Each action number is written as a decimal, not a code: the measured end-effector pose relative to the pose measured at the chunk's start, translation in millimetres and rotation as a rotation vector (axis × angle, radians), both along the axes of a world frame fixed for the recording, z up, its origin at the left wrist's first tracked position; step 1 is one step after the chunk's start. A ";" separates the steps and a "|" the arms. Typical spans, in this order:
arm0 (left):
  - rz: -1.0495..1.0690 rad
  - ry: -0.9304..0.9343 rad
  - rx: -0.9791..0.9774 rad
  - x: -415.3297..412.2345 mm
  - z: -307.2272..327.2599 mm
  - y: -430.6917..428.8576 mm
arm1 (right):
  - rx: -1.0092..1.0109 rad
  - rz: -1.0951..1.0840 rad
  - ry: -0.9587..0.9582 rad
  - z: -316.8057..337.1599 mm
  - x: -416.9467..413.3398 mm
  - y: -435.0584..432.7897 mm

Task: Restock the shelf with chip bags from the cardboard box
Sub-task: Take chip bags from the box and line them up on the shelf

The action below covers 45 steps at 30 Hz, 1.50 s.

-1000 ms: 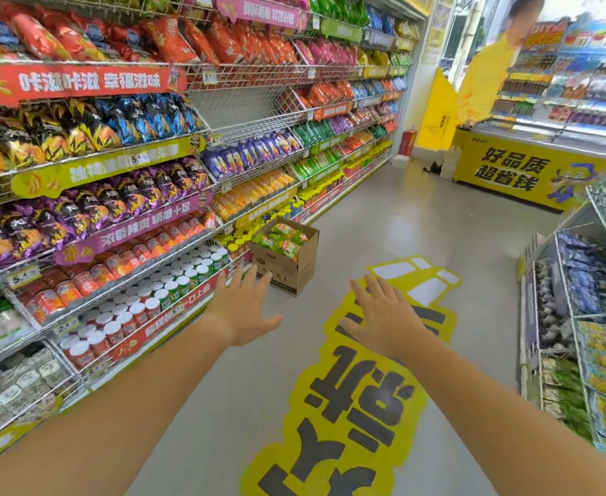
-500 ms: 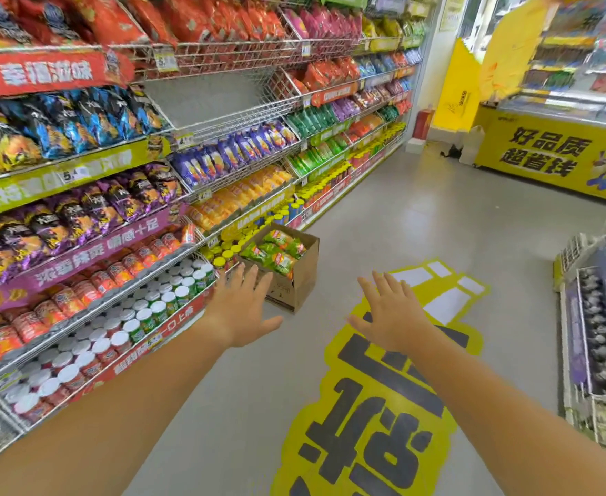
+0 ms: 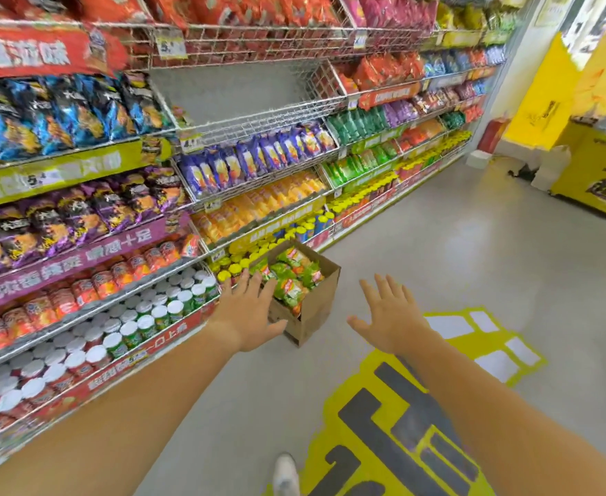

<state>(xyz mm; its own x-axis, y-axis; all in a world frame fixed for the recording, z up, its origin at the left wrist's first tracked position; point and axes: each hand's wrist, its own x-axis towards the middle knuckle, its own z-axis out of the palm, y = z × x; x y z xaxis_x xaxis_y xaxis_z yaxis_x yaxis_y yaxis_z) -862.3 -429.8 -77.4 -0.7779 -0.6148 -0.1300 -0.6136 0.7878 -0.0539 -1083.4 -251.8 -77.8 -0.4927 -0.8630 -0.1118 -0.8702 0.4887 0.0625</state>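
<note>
My left hand point(image 3: 248, 316) and right hand point(image 3: 391, 316), fingers spread, hold nothing near the cardboard box point(image 3: 316, 309) on the floor point(image 3: 437, 263) (it is full of green chip bags point(image 3: 294, 277)).

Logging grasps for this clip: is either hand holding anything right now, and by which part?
Nothing is held. Left hand and right hand are both open, fingers spread, reaching toward the cardboard box.

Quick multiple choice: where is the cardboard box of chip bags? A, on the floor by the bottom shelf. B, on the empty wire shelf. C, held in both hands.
A: the cardboard box stands on the floor beside the bottom shelf, with left hand and right hand open.
</note>
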 end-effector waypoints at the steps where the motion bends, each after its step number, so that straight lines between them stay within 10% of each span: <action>1: 0.016 0.009 0.018 -16.0 -5.6 -13.2 | -0.004 0.006 0.003 -5.3 -17.1 -16.0; 20: 0.156 -0.025 0.017 -278.0 -49.5 -281.3 | 0.080 0.205 -0.103 -40.2 -291.4 -322.9; 32: 0.603 -0.024 0.094 -408.6 -122.8 -348.5 | 0.203 0.579 -0.099 -88.2 -457.8 -501.6; 45: 0.895 -0.022 0.298 -448.4 -227.7 -413.9 | 0.316 0.781 -0.199 -202.8 -476.0 -643.7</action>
<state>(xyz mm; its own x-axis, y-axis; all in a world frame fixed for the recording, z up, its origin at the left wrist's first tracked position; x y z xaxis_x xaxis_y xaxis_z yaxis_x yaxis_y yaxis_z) -1310.7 -843.7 -305.0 -0.0283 -0.9217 -0.3869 -0.9985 0.0077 0.0548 -1559.4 -895.5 -280.6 0.2827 -0.8599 -0.4250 -0.9586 -0.2685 -0.0943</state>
